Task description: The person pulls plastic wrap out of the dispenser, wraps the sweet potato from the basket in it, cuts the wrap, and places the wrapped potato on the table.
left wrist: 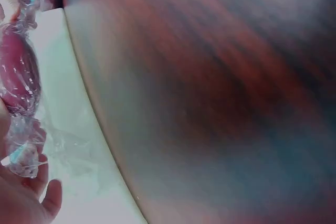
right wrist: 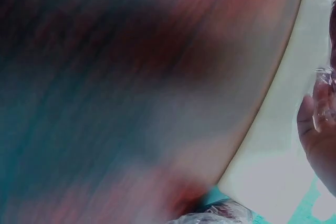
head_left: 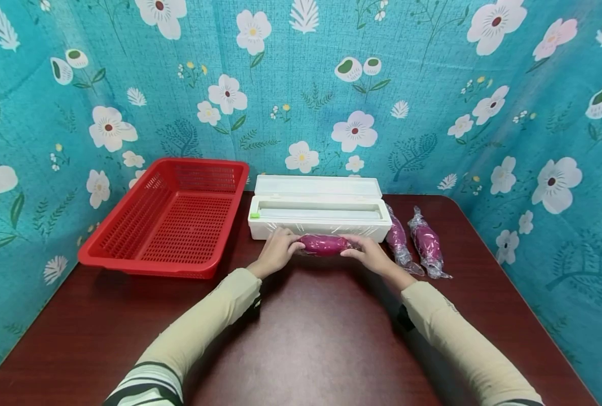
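Note:
A purple-red oblong vegetable (head_left: 323,245), its exact kind not clear, is wrapped in clear cling film and held level in front of the white film dispenser (head_left: 321,228). My left hand (head_left: 277,252) grips its left end, and my right hand (head_left: 369,254) holds the right end. In the left wrist view, the film bunches into a loose tail (left wrist: 25,150) by the left fingers. Only part of the right hand (right wrist: 320,140) shows in the right wrist view, with shiny film across its fingers. The dispenser's lid (head_left: 317,186) is raised and a roll (head_left: 318,214) lies inside.
Two more film-wrapped purple vegetables, one nearer the dispenser (head_left: 397,237) and one farther right (head_left: 426,242), lie on the dark wooden table (head_left: 321,338). A red plastic basket (head_left: 149,265) stands on the left. Flowered blue cloth (head_left: 280,129) rises behind the table.

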Demonstrator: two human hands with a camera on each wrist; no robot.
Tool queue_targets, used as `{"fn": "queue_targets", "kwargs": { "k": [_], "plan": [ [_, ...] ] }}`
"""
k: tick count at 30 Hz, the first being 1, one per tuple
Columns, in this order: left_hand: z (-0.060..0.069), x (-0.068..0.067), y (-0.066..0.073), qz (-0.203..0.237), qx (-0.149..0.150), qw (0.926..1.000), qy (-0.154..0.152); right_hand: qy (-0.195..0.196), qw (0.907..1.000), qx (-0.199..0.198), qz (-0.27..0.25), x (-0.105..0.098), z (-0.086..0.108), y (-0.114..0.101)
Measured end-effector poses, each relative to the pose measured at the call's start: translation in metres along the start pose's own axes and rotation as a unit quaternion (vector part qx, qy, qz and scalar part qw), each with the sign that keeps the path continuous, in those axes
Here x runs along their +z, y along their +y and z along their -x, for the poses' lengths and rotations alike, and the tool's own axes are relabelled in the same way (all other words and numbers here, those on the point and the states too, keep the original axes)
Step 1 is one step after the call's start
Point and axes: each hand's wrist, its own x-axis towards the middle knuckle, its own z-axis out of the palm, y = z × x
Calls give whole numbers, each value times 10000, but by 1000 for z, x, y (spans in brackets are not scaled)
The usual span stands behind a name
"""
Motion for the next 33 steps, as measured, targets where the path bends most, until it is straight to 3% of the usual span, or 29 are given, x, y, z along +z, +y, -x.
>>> {"fn": "queue_targets", "kwargs": {
  "k": [7,10,15,17,19,24,28,33],
  "plan": [
    [-4,7,-3,841,-545,9950,-33,104,9995,-276,140,-2,-3,0],
    [-4,7,-1,1127,-800,9904,52,116,9998,-157,-39,-4,-4,-9],
    [-5,7,2,1159,-988,9883,14,38,9986,2,-520,-10,-5,-35],
    [-5,7,2,1057,-990,9894,-48,-8,9984,-28,-560,-10,-6,-34],
    [-5,8,2,1019,-1032,9893,-128,4,9985,-64,-543,-9,-7,-31],
    [-7,9,1,936,-1117,9892,-165,-42,9978,-368,-554,-1,-10,1],
    [-9,9,0,905,-1109,9895,-212,-122,9929,-727,-930,4,-13,25],
    [-11,9,0,809,-1084,9904,-298,-189,9925,-741,-956,4,-17,26]
  ]
}}
